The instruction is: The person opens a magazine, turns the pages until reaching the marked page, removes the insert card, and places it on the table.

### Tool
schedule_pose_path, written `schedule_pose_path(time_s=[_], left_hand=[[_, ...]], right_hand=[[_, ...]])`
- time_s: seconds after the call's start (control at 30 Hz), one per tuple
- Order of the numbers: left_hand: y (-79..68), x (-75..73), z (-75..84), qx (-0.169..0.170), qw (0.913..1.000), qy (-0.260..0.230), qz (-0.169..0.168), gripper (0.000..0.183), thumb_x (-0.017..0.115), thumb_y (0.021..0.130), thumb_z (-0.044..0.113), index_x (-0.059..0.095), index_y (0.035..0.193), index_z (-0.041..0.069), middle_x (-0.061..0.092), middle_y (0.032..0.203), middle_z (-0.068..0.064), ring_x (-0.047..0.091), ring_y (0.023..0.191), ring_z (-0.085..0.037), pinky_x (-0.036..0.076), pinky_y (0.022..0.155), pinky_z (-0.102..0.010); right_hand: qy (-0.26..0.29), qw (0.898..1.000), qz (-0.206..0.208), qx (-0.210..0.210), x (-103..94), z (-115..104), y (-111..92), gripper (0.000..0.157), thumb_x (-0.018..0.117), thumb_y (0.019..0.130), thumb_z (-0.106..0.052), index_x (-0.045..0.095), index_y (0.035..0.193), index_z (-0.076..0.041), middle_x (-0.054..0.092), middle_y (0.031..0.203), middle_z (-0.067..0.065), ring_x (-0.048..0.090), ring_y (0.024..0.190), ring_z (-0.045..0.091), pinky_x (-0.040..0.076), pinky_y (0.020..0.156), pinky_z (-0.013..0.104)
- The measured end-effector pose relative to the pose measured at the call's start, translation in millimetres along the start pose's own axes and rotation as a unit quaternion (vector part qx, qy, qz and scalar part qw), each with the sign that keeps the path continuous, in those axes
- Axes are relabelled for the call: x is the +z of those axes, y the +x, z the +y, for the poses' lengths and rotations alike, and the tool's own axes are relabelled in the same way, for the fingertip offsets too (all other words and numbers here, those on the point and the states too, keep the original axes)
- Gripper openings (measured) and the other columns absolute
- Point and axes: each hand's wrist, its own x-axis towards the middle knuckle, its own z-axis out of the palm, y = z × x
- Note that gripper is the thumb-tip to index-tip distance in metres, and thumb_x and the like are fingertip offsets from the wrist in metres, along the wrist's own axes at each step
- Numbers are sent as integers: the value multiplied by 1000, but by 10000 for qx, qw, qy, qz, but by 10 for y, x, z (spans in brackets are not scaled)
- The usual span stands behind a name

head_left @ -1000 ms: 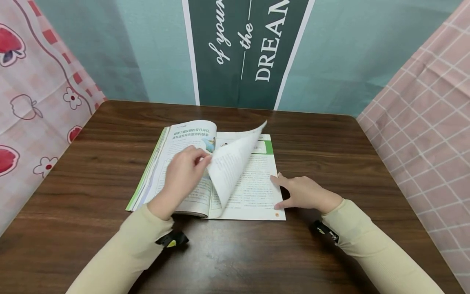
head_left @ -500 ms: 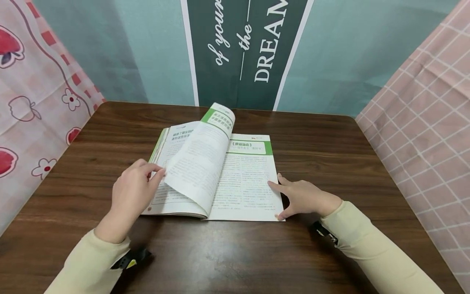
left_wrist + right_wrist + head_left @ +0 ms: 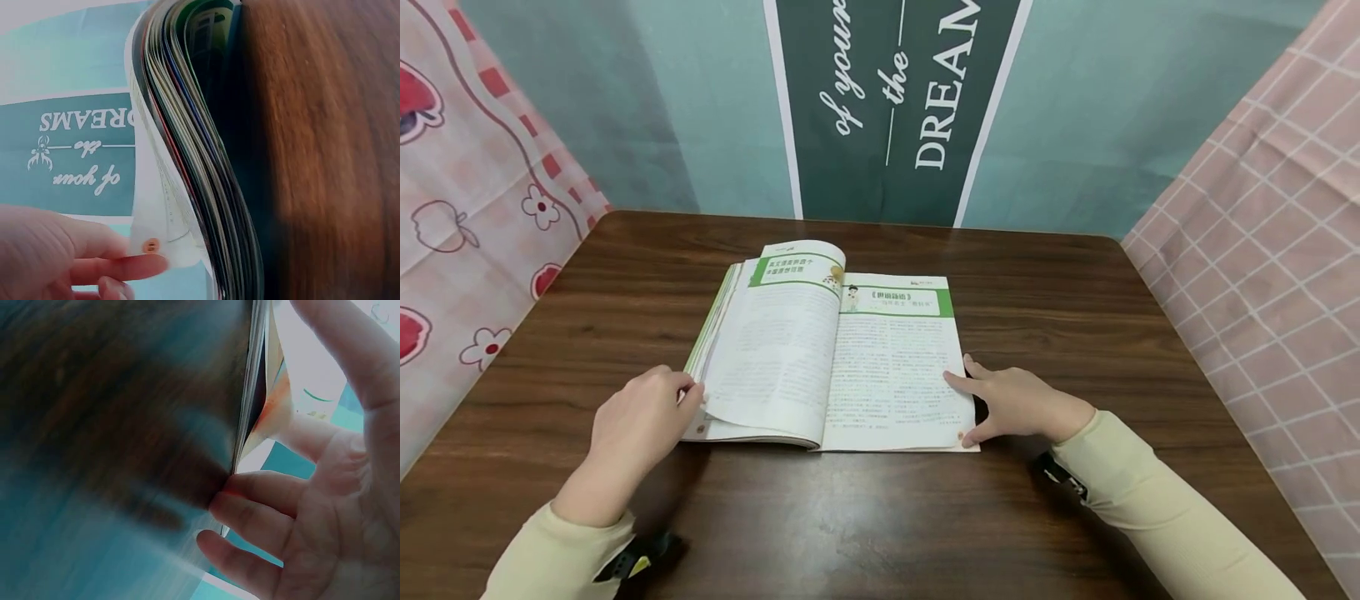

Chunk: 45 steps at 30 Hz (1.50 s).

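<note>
An open book with printed pages and green headings lies on the table. My left hand is at its lower left, thumb and finger pinching the outer edge of a page that lies curved over the left stack. In the left wrist view, the fingertips are at the page corner, beside the thick page edges. My right hand rests at the right edge with fingers spread; thumb and forefinger touch the right page. In the right wrist view, other fingers touch the book's side edge.
The dark wooden table surrounds the book. Behind it hangs a blue-green cloth with white lettering. A patterned pink cloth borders the left side, and a pink checked cloth the right.
My left hand has moved left and toward the near edge, carrying the page from above the right side over onto the left stack. My right hand stays at the right edge, thumb slightly lower.
</note>
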Motion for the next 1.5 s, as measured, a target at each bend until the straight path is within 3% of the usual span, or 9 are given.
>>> schedule_pose_path(time_s=[0.13, 0.2, 0.33, 0.43, 0.57, 0.7, 0.97, 1.2, 1.5], left_hand=[[-15, -1, -55, -166, 9985, 176, -494, 20, 54, 88, 20, 69, 82, 9, 53, 72, -6, 43, 56, -20, 33, 46, -35], [-14, -7, -76, -198, 9975, 266, -630, 20, 55, 88, 21, 69, 82, 9, 53, 73, -7, 43, 57, -20, 33, 46, -35], [-18, -27, -115, -308, 9951, 355, -867, 26, 58, 88, 23, 60, 64, 13, 47, 63, -4, 41, 54, -19, 31, 45, -34], [-18, -44, -141, -393, 9930, 490, -996, 34, 63, 86, 26, 51, 56, 15, 44, 58, -3, 42, 53, -19, 32, 44, -36], [17, -51, -73, -256, 9955, 725, -558, 26, 70, 81, 27, 60, 63, 12, 51, 68, -8, 49, 54, -23, 38, 44, -43], [96, -31, 188, 151, 9984, 523, 167, 20, 68, 82, 27, 70, 78, 8, 53, 75, -9, 50, 53, -24, 38, 43, -42], [256, 230, 898, 1513, 9850, -550, 627, 15, 70, 83, 27, 75, 84, 13, 52, 72, 1, 50, 57, -17, 39, 48, -32], [378, 471, 1436, 2156, 9696, -1133, 226, 23, 65, 87, 32, 76, 95, 14, 53, 71, 2, 45, 58, -9, 36, 48, -25], [537, 771, 1924, 2034, 9672, -1445, -475, 31, 62, 88, 38, 73, 106, 15, 58, 77, 3, 47, 59, -8, 37, 48, -21]], right_hand=[[-39, 9999, 131, -54, 12, 8, 18, 86, 68, 72, -59, 44, 140, -12, 35, 139, 31, 63, 87, 33, 47, 74, 41], [-84, 9994, 290, -179, 19, 20, 27, 78, 68, 75, -54, 47, 138, -11, 38, 136, 31, 62, 70, 27, 47, 67, 37], [-264, 9944, 805, -629, 33, 55, 42, 48, 65, 87, -26, 55, 130, -8, 47, 127, 33, 38, 40, 11, 37, 48, 27], [-177, 9910, 1088, -762, 36, 85, 55, 34, 60, 89, -7, 61, 124, -7, 52, 122, 33, 26, 39, 9, 29, 42, 25], [178, 9914, 1139, -618, 22, 99, 82, 26, 57, 92, -12, 66, 117, -10, 55, 120, 27, 60, 59, 17, 45, 53, 31], [282, 9919, 1123, -522, 7, 89, 115, 22, 56, 93, -21, 69, 110, -16, 58, 118, 23, 63, 97, 29, 50, 69, 40], [209, 9927, 1130, -355, -8, 70, 134, 20, 56, 93, -22, 69, 104, -13, 61, 113, 25, 65, 89, 30, 50, 68, 40], [302, 9925, 1173, -192, -22, 66, 149, 19, 57, 93, -22, 69, 99, -9, 61, 112, 25, 63, 75, 18, 45, 60, 32], [387, 9920, 1194, -139, -23, 52, 169, 19, 57, 93, -24, 68, 96, -9, 65, 82, 5, 41, 53, 8, 35, 52, 27]])
